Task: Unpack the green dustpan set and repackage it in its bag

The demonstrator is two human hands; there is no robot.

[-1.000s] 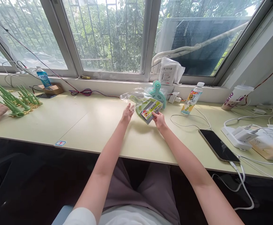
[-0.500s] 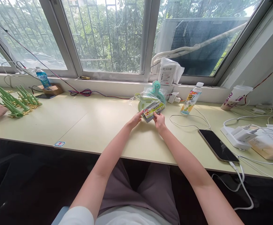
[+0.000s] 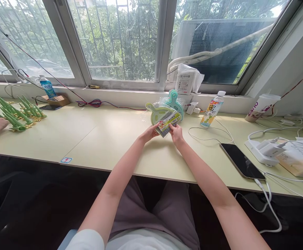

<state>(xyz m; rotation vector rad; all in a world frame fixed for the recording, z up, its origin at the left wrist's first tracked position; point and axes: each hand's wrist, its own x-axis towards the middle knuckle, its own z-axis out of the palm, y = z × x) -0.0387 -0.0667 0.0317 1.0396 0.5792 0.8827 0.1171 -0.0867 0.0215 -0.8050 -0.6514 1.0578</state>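
Package label (image 3: pixel 168 122), print perhaps Chinese

Left hand (image 3: pixel 149 133) moved from plastic wrap onto green dustpan pack (image 3: pixel 164 118); wrap gathered.

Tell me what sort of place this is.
Probably a shared work desk by a window: phone, charger cables, drink bottles, and both hands holding a packaged green item.

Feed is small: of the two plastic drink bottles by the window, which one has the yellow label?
The white-capped bottle right of the hands; the blue-labelled bottle stands far left on the sill.
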